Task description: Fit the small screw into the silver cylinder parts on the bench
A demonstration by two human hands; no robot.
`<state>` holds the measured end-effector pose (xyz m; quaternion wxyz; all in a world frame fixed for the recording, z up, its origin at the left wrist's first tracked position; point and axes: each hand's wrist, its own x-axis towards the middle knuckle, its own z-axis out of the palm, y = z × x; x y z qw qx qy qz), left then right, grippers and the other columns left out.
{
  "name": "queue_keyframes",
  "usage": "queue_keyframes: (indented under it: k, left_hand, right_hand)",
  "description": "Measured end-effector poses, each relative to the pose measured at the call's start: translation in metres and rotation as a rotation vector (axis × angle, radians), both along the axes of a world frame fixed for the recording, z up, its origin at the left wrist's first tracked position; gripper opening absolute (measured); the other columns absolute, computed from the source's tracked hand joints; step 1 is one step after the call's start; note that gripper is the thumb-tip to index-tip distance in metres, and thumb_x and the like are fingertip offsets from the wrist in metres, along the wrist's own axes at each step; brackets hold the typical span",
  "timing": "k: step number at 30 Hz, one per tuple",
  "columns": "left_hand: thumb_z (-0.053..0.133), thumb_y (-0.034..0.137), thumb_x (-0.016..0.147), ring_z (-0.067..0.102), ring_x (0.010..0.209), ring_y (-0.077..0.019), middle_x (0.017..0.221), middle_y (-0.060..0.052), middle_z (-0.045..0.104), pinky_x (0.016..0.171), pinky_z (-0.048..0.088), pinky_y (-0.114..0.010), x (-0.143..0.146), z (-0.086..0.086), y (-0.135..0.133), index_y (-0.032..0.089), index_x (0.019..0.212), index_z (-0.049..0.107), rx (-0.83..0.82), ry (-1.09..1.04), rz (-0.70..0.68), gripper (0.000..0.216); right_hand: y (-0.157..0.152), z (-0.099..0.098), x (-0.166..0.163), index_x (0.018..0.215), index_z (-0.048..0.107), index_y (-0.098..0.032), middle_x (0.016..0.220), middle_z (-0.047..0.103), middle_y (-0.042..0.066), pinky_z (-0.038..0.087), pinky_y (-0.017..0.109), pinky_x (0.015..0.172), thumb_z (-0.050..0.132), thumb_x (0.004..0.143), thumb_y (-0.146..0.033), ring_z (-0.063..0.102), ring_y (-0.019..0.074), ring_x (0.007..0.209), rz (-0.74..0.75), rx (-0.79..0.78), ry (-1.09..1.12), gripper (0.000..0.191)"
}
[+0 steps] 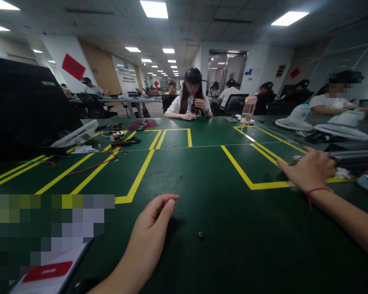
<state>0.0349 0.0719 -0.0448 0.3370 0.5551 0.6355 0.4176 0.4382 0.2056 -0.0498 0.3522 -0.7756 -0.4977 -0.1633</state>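
My left hand (pixel 153 224) is over the front middle of the green table, its fingers curled and the thumb close to the index finger, with nothing visible in them. To its right, a tiny metal cylinder with a hole (pixel 200 234) stands on the tabletop. My right hand (pixel 314 168), with a red string bracelet at the wrist, reaches out at the right, thumb and index finger apart. Beside them is a small silvery metal piece (pixel 295 159), partly covered by the hand; whether they touch cannot be made out.
Yellow tape lines (pixel 142 175) mark the green table (pixel 184 261). Wires and a small motor (pixel 119 134) lie at the left, near a dark monitor (pixel 24 110). White fans (pixel 296 118) and a bottle (pixel 248 110) stand far right. A person (pixel 191 98) sits opposite.
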Motion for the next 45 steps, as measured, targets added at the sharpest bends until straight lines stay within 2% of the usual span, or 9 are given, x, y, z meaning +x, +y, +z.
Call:
queue_keyframes:
  k: [2,6,9,14,19,23,27,39,45]
  left_hand:
    - [0.049,0.045,0.085,0.061,0.083,-0.0217,0.087,-0.001,0.067,0.076,0.044,-0.032,0.000,-0.001,0.000,0.024,0.098,0.066,0.002,0.006,-0.003,0.030]
    - [0.047,0.045,0.086,0.059,0.084,-0.0215,0.089,-0.001,0.066,0.078,0.043,-0.032,-0.001,-0.003,0.000,0.024,0.099,0.065,-0.003,0.003,-0.020,0.031]
    - [0.046,0.046,0.086,0.058,0.085,-0.0210,0.090,-0.001,0.065,0.079,0.042,-0.031,-0.001,-0.003,-0.001,0.024,0.098,0.064,-0.001,-0.004,-0.021,0.031]
    - [0.047,0.046,0.086,0.057,0.084,-0.0203,0.087,0.000,0.065,0.077,0.041,-0.030,-0.001,-0.004,0.000,0.025,0.097,0.064,-0.013,-0.018,-0.031,0.030]
    - [0.046,0.046,0.086,0.057,0.083,-0.0205,0.086,0.000,0.065,0.076,0.041,-0.030,0.000,-0.004,0.000,0.025,0.095,0.065,-0.009,-0.026,-0.041,0.029]
    - [0.046,0.045,0.086,0.057,0.085,-0.0209,0.087,-0.001,0.065,0.077,0.041,-0.031,0.000,-0.004,0.000,0.024,0.096,0.064,-0.011,-0.032,-0.054,0.029]
    - [0.046,0.044,0.086,0.058,0.082,-0.0201,0.083,0.001,0.064,0.076,0.041,-0.030,-0.001,-0.005,0.000,0.025,0.094,0.065,-0.003,-0.028,-0.069,0.028]
    - [0.046,0.044,0.086,0.058,0.084,-0.0204,0.085,0.000,0.065,0.076,0.042,-0.030,-0.001,-0.005,-0.001,0.025,0.092,0.066,0.008,-0.017,-0.081,0.028]
    - [0.047,0.043,0.086,0.058,0.084,-0.0199,0.083,0.001,0.066,0.075,0.042,-0.029,-0.001,-0.007,0.000,0.025,0.092,0.066,0.015,-0.027,-0.084,0.027]
  right_hand:
    - [-0.019,0.006,-0.049,0.122,0.050,-0.014,0.124,0.043,0.022,0.031,0.054,0.087,0.061,0.068,-0.054,0.038,0.0378,0.113,0.210,-0.010,-0.149,0.068]
    - [-0.079,0.008,-0.156,0.109,0.061,-0.030,0.113,0.054,0.004,0.035,0.039,0.088,0.058,0.076,-0.052,0.046,0.0203,0.102,1.116,-0.395,-0.070,0.040]
    - [-0.113,0.005,-0.198,0.094,0.067,-0.035,0.108,0.056,-0.002,0.032,0.036,0.087,0.059,0.079,-0.047,0.045,0.0171,0.100,1.297,-0.474,-0.055,0.021]
    - [-0.083,0.016,-0.165,0.089,0.065,-0.024,0.097,0.059,0.003,0.034,0.032,0.082,0.051,0.085,-0.038,0.048,0.0156,0.092,1.083,-0.272,-0.028,0.021]
    - [-0.016,0.030,-0.052,0.089,0.062,-0.012,0.093,0.060,0.012,0.033,0.032,0.080,0.044,0.087,-0.039,0.050,0.0191,0.091,0.402,0.071,-0.224,0.032]
    - [0.005,0.023,0.026,0.097,0.062,-0.010,0.102,0.058,0.020,0.031,0.034,0.072,0.036,0.087,-0.045,0.050,0.0232,0.090,0.030,-0.160,-0.220,0.044]
    - [0.007,0.014,0.054,0.096,0.062,-0.013,0.096,0.061,0.016,0.033,0.031,0.067,0.039,0.084,-0.048,0.051,0.0190,0.079,0.033,-0.294,-0.099,0.043]
    - [0.017,0.003,0.067,0.089,0.064,-0.020,0.092,0.065,0.008,0.036,0.030,0.071,0.053,0.075,-0.043,0.054,0.0192,0.079,0.016,-0.206,0.045,0.029]
    - [0.017,0.000,0.067,0.096,0.065,-0.018,0.092,0.065,0.008,0.039,0.031,0.069,0.054,0.071,-0.047,0.055,0.0193,0.078,-0.016,-0.112,0.172,0.040]
